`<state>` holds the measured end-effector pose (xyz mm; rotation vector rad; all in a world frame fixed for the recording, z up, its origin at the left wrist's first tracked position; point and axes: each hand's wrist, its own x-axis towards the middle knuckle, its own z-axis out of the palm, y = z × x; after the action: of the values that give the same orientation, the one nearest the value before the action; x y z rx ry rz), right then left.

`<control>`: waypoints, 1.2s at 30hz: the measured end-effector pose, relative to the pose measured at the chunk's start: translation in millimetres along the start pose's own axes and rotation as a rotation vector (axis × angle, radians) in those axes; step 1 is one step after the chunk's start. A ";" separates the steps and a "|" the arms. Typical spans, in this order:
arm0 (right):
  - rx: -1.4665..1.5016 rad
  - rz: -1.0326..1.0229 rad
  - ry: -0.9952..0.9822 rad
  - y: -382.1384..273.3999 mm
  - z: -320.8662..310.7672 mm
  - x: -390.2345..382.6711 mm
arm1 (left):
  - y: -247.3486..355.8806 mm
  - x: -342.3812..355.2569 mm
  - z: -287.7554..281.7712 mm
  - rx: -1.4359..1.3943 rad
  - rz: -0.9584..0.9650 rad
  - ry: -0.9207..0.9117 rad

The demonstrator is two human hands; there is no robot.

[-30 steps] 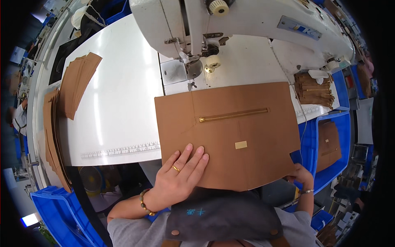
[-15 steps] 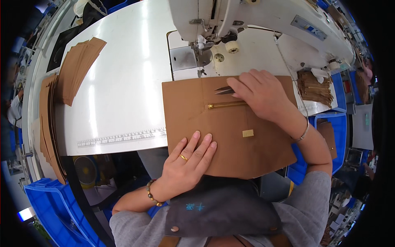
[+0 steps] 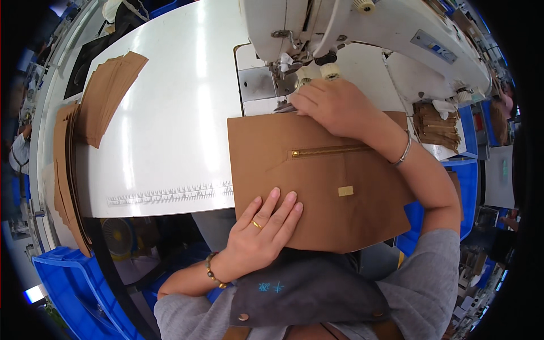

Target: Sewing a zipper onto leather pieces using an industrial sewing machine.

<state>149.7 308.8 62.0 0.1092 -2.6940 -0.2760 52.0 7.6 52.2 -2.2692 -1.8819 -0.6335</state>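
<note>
A brown fabric panel (image 3: 317,218) lies at the table's front edge and hangs partly over it, towards my body. It has a brass zipper (image 3: 328,152) across its upper part and a small yellowish patch (image 3: 345,191) below. My left hand (image 3: 255,238) rests on its lower left, fingers spread and flat. Beyond the panel's far edge, my right hand (image 3: 334,107) is closed on a pair of thread snips (image 3: 285,107), largely hidden by the fingers. Their tips are close to the needle area of the white sewing machine (image 3: 289,31).
Two stacks of brown pieces, one fanned (image 3: 110,93) and one long (image 3: 66,170), sit at the table's left. A bundle of brown pieces (image 3: 435,126) lies at the right. Blue bins (image 3: 68,283) stand low on both sides. A printed ruler (image 3: 170,196) runs along the front edge.
My right hand has moved away from me with the snips, from above the zipper to beyond the panel's far edge. The left hand stays flat on the panel.
</note>
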 end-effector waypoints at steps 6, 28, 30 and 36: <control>-0.009 0.302 -0.045 -2.4 -19.4 -41.1 | -0.1 -5.3 -2.1 -0.002 0.027 -0.034; 0.240 0.710 0.035 -14.1 -46.6 -107.3 | -5.8 -23.0 33.8 0.204 0.122 0.060; 0.256 0.739 -0.071 -15.2 -47.1 -97.5 | -6.6 -26.1 35.6 0.242 0.121 0.042; 0.164 0.744 0.229 -54.8 -120.9 -173.0 | -17.1 -24.0 40.0 0.123 0.120 0.161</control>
<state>359.4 254.5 87.5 -0.7488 -2.3274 0.1765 41.7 3.7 3.8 -2.1651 -1.6502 -0.6435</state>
